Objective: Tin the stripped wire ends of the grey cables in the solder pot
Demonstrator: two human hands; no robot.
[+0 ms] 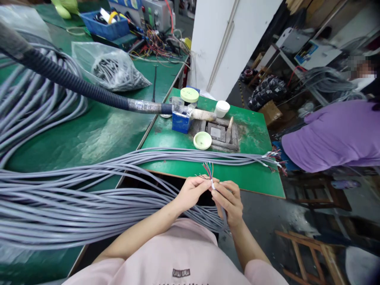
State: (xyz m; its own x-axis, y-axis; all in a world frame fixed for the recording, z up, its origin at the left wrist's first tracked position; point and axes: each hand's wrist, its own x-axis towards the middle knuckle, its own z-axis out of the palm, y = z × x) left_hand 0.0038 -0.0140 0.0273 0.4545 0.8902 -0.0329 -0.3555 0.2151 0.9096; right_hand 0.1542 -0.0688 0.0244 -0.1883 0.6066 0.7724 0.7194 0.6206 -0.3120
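Note:
Both hands meet in front of my chest at the end of one grey multi-core cable. Thin coloured wires fan out upward from its stripped end, with a white wrap just below them. My left hand pinches at the base of the wires, thumb and forefinger pressed together. Wrapped round the cable just under the white part is my right hand. The cable's grey jacket runs down below the right palm. A thick bundle of grey cables sweeps in from the left and passes behind my left forearm.
More cables lie across the green bench, their stripped ends at its right edge. Beyond stand a solder pot, a pale green dish, a white jar and a ribbed hose. A person in purple is at right.

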